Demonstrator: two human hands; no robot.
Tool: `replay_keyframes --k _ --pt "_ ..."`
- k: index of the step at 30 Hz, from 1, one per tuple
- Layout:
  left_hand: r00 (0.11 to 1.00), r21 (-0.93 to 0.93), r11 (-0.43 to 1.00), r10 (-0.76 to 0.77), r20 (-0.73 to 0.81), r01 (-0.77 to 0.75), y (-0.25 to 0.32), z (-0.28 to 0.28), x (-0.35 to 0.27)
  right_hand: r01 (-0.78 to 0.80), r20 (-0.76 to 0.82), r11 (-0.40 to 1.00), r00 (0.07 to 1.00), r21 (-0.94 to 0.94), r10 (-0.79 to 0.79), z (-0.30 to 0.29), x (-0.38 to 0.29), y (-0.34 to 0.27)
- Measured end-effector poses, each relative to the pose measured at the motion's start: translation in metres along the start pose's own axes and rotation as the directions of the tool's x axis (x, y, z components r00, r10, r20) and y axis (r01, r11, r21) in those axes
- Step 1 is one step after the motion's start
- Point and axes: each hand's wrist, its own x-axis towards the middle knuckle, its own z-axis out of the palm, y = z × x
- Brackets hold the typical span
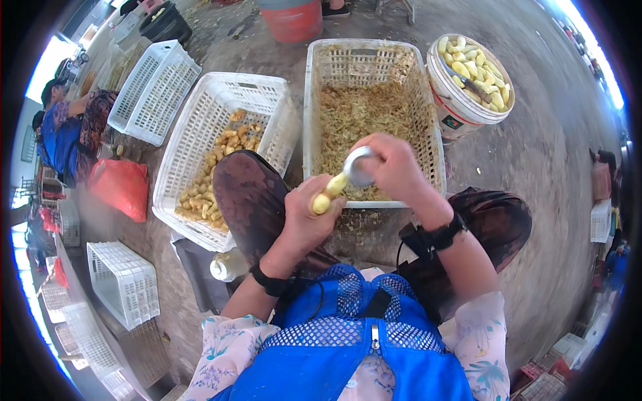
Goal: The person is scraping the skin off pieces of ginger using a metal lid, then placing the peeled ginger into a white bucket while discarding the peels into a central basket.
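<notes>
My left hand (310, 208) grips a knobbly, pale yellow piece of peeled ginger (336, 185), its rounded end poking out by the thumb. Curled around a ring-shaped silver scraper (351, 164), my right hand (396, 163) is slightly blurred. The scraper meets the upper end of the ginger. Both hands are over the near edge of a white plastic crate (309, 100), which holds a layer of brown and yellowish peelings (363, 113). Left of my knee, another white crate (246, 81) contains unpeeled brown ginger (203, 198).
A white bucket (451, 119) of peeled ginger stands at right, a knife (471, 85) on top. Further crates (155, 90) and a red sack (120, 185) lie left, near a seated person (65, 130). A red-and-grey tub (292, 20) is ahead. A white bottle (226, 266) sits by my left forearm.
</notes>
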Motion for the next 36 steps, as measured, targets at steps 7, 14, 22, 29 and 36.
replay_keyframes --k 7,14,22,29,36 --pt "0.995 0.044 0.996 0.079 -0.06 -0.076 -0.008 0.001 0.0 -0.158 -0.014 0.986 0.987 0.053 0.159 -0.019 0.001 -0.009" --pt "0.992 0.116 0.985 0.129 -0.015 -0.126 0.011 -0.004 -0.003 -0.217 0.048 0.966 0.973 -0.143 0.225 -0.027 0.013 0.046" --pt "0.88 -0.72 0.546 -0.433 0.196 0.429 0.009 -0.009 0.001 -0.258 -0.078 0.947 0.958 0.193 0.277 -0.015 -0.001 -0.028" --pt "0.866 -0.795 0.4 -0.409 0.29 0.455 0.015 -0.006 0.003 0.009 -0.096 0.998 0.995 0.068 -0.003 0.015 -0.011 -0.031" --pt "0.855 -0.843 0.305 -0.426 0.295 0.442 -0.001 -0.016 0.002 -0.264 -0.211 0.963 0.94 0.053 0.269 -0.032 0.001 -0.003"
